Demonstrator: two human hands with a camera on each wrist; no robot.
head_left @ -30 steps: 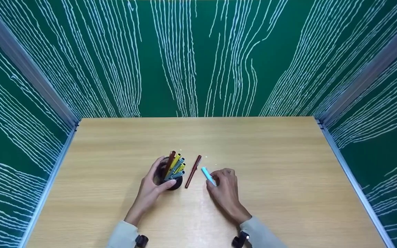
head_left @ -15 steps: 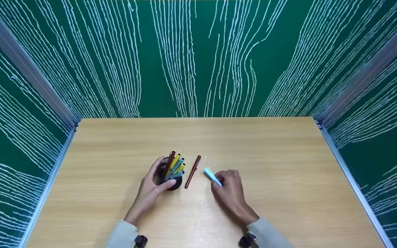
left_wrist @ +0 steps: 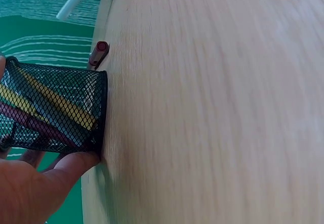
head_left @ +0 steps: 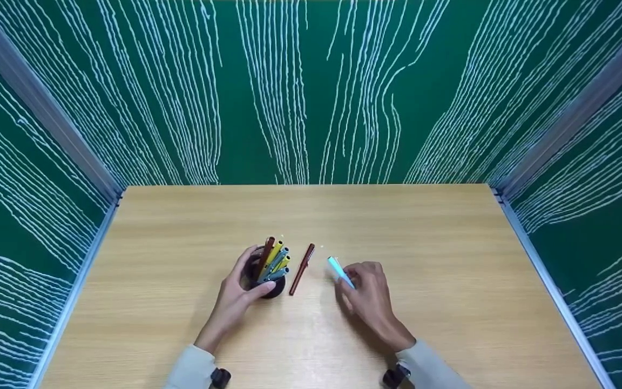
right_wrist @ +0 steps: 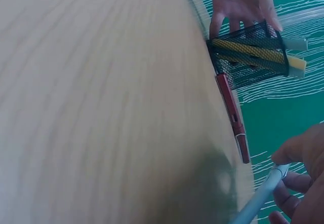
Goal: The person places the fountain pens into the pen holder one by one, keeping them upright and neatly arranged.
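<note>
My left hand (head_left: 238,294) grips a black mesh pen cup (left_wrist: 55,107), with the thumb on its near side and the fingers around the far side. The cup stands upright on the table and holds several pens, among them a yellow pen (right_wrist: 243,49), a dark red pen (head_left: 265,256) and a grey-blue pen (head_left: 277,260). Between thumb and fingers, my right hand (head_left: 370,292) pinches a light blue pen (head_left: 340,270). In the left wrist view that pen hangs above the tabletop, tilted. One dark red pen (head_left: 302,269) lies on the table between the cup and my right hand.
The wooden table (head_left: 424,232) reaches back to a green wall (head_left: 440,81) with white wavy lines. Similar green panels flank it left and right, behind metal posts. Small pale specks lie near the red pen.
My right hand has lifted the light blue pen and shifted it to the right, away from the red pen. The left hand and the pen cup have stayed still.
</note>
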